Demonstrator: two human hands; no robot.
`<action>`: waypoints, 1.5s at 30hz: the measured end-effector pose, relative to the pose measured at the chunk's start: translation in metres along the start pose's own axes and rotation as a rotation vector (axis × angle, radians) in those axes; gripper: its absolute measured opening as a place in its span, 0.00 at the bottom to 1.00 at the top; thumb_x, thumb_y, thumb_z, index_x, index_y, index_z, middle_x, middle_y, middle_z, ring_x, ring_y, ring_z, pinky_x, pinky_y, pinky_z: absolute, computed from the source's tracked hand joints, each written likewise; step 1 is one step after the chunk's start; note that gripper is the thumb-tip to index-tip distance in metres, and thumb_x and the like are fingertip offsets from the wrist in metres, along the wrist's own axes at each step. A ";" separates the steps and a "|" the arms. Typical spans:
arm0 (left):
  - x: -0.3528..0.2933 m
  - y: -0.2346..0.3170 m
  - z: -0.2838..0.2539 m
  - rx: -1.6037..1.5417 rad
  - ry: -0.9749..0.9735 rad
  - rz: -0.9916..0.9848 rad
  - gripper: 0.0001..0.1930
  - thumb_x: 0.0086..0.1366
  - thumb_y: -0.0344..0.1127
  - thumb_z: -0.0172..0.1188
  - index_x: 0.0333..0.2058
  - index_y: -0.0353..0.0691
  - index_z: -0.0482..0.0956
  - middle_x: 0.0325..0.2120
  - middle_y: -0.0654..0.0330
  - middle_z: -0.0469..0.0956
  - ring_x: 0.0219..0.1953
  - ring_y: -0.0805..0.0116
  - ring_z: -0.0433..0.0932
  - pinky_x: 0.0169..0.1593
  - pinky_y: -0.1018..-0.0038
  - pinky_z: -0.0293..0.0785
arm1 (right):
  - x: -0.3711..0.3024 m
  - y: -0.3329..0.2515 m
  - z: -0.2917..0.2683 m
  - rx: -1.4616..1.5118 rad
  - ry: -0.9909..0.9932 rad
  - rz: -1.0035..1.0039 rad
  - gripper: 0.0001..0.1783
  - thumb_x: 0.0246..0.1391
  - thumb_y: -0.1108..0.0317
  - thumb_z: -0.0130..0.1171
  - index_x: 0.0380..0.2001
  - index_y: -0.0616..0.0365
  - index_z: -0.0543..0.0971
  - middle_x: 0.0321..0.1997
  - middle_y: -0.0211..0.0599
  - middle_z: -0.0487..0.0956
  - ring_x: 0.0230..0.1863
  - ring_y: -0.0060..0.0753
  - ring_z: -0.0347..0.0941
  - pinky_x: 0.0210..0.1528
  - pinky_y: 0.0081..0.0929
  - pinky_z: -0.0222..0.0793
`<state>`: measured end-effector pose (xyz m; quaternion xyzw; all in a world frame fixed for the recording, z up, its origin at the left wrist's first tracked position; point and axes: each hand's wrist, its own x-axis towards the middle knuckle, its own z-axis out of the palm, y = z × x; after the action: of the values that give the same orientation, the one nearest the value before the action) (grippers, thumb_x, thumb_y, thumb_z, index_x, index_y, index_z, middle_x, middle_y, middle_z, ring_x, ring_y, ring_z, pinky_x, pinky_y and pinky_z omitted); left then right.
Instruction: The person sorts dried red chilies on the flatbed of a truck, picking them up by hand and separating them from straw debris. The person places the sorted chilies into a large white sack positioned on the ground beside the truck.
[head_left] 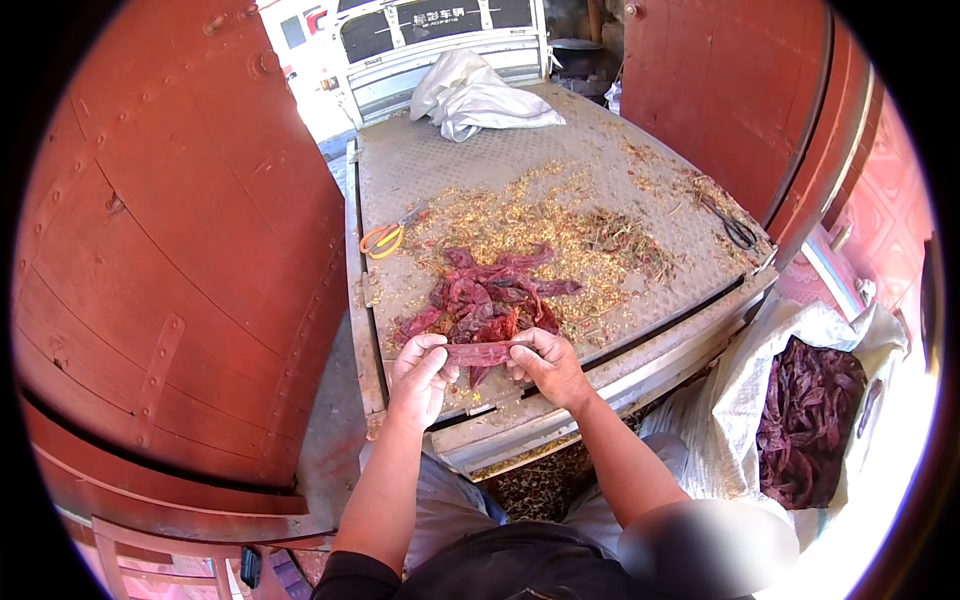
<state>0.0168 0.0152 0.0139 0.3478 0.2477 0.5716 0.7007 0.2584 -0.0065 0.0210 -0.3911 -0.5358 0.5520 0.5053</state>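
Stretched level between my two hands is a flattened dark-red dried chili pepper (478, 354). My left hand (420, 375) pinches its left end between thumb and fingers, and my right hand (545, 362) grips the other end the same way. Just beyond the hands lies a loose pile of wrinkled dried chilies (485, 295) on the metal truck bed (400, 180). Yellow seeds and bits (540, 205) are scattered around and behind the pile. Orange-handled scissors (385, 238) rest to the pile's left, and black-handled scissors (735, 230) lie by the bed's right edge.
At right, a white woven sack (735, 400) stands open, with many dried chilies (805, 420) inside. A crumpled white sack (480, 95) lies at the bed's far end. Red metal doors (180, 230) flank the bed. Dry stems (625, 245) sit right of the pile.
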 end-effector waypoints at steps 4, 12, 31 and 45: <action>0.000 -0.001 0.002 0.000 0.013 -0.001 0.06 0.69 0.29 0.62 0.44 0.41 0.78 0.32 0.60 0.81 0.31 0.68 0.80 0.37 0.73 0.76 | -0.001 -0.001 0.001 -0.006 0.024 -0.001 0.09 0.69 0.65 0.58 0.43 0.59 0.78 0.33 0.25 0.80 0.31 0.15 0.74 0.36 0.19 0.72; 0.002 -0.001 0.001 -0.022 0.005 -0.013 0.12 0.69 0.29 0.63 0.48 0.41 0.75 0.32 0.62 0.80 0.30 0.69 0.79 0.36 0.73 0.74 | -0.001 0.002 0.000 0.004 -0.004 -0.007 0.07 0.68 0.67 0.58 0.44 0.59 0.78 0.33 0.25 0.81 0.31 0.14 0.74 0.35 0.18 0.73; -0.004 0.003 0.009 0.093 -0.053 -0.031 0.24 0.63 0.31 0.69 0.57 0.39 0.74 0.41 0.59 0.81 0.36 0.71 0.79 0.41 0.73 0.75 | 0.000 0.005 -0.002 0.214 0.079 -0.011 0.07 0.69 0.69 0.55 0.45 0.59 0.77 0.35 0.28 0.81 0.30 0.16 0.74 0.34 0.19 0.72; -0.004 0.000 0.008 0.078 0.007 0.021 0.25 0.62 0.19 0.62 0.58 0.36 0.73 0.49 0.53 0.80 0.40 0.65 0.82 0.42 0.72 0.76 | -0.003 0.000 0.009 -0.035 0.043 -0.132 0.10 0.70 0.70 0.55 0.50 0.56 0.78 0.32 0.26 0.80 0.29 0.14 0.73 0.33 0.17 0.72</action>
<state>0.0219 0.0094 0.0190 0.3755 0.2683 0.5701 0.6796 0.2505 -0.0111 0.0213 -0.3755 -0.5591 0.4994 0.5450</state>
